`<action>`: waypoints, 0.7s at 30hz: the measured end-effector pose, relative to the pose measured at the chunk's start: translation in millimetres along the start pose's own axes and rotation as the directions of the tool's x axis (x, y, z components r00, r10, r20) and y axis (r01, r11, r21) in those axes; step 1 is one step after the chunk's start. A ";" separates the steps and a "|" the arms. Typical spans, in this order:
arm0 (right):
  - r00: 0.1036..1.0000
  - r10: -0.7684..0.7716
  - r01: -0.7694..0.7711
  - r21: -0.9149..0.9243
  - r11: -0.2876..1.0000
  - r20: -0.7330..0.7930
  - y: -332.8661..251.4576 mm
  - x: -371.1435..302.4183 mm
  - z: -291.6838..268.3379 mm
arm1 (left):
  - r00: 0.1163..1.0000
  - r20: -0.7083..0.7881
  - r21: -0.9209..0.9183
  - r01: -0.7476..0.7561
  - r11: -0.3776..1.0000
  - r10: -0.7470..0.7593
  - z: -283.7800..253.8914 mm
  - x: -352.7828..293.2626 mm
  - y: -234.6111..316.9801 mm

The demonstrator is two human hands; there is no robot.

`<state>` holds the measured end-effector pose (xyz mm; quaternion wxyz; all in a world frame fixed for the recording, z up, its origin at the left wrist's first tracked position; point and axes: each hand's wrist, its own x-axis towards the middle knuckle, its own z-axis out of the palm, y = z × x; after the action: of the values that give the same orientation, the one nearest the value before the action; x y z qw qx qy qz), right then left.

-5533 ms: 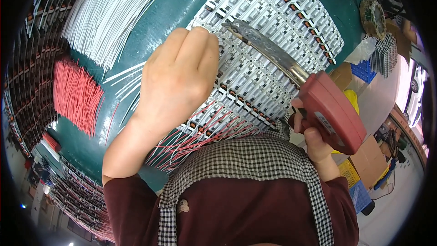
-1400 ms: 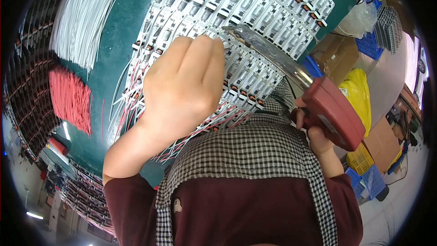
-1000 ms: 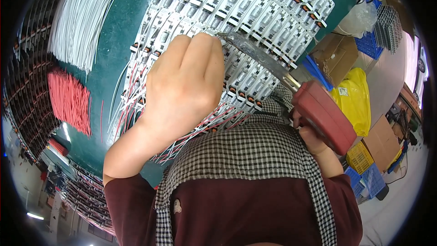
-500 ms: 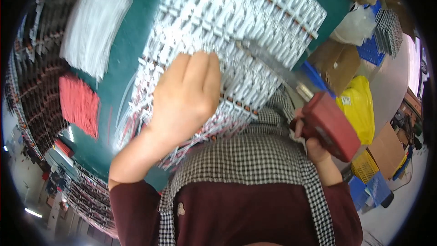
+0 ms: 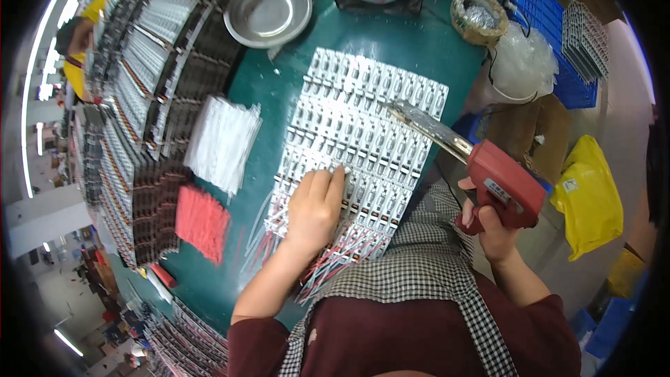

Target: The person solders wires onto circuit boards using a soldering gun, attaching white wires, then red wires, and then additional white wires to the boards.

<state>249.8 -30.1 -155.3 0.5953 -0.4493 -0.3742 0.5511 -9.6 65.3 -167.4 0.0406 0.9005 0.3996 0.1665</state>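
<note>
A panel of small white circuit boards (image 5: 370,143) in rows lies on the green table (image 5: 279,73). My left hand (image 5: 314,209) rests over the panel's lower left part, fingers bent together and tips down at the boards; anything pinched there is hidden. My right hand (image 5: 497,237) is wrapped round the grip of a red soldering gun (image 5: 506,185). The gun's long metal barrel reaches leftward over the panel, its tip above the upper middle rows. Red and white wires (image 5: 342,255) spread from the panel's near edge, beside my left wrist.
Left of the panel lie bundles of white wires (image 5: 222,143) and red wires (image 5: 202,223), with stacked board panels (image 5: 150,98) beyond. A metal bowl (image 5: 269,10) and a roll (image 5: 479,15) stand farther back. Right are a cardboard box (image 5: 520,129) and a yellow bag (image 5: 590,195).
The view has drawn back and shifted, so more of the table shows. My left hand remains over the panel, and my right hand still holds the soldering gun.
</note>
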 end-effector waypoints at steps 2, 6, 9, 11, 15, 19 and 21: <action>0.996 -0.025 0.034 0.110 0.993 -0.088 -3.3 3.0 2.0 | 0.998 -0.059 -0.017 -0.013 1.000 0.012 1.3 1.3 -0.8; 0.972 -0.035 0.104 0.291 0.951 -0.233 -6.7 8.3 -2.1 | 0.992 -0.117 -0.051 0.041 0.998 -0.047 3.6 -8.4 1.2; 0.968 0.029 0.083 0.427 0.901 -0.251 3.0 5.8 -15.8 | 0.987 -0.144 -0.031 0.065 0.997 -0.069 6.4 -20.6 6.2; 0.980 0.073 0.059 0.622 0.780 -0.184 12.8 3.2 -29.0 | 0.982 -0.183 0.005 0.054 0.999 -0.052 10.8 -25.4 9.0; 0.991 0.137 -0.057 0.919 0.391 0.003 51.1 1.0 -37.8 | 0.977 -0.206 -0.009 0.042 0.999 -0.043 11.2 -23.1 9.7; 0.989 0.077 -0.138 0.965 0.223 0.123 69.1 -16.5 -20.9 | 0.982 -0.185 0.062 0.046 0.997 -0.034 14.9 -17.5 3.8; 0.989 0.061 -0.150 0.949 0.279 0.138 76.2 -17.8 -19.3 | 0.974 -0.224 0.056 0.034 0.998 -0.021 14.3 -12.1 3.0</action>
<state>241.6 -51.0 -232.7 0.6935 -0.0076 0.0376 0.7195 -10.3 55.3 -183.4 -0.0291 0.8712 0.4189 0.2543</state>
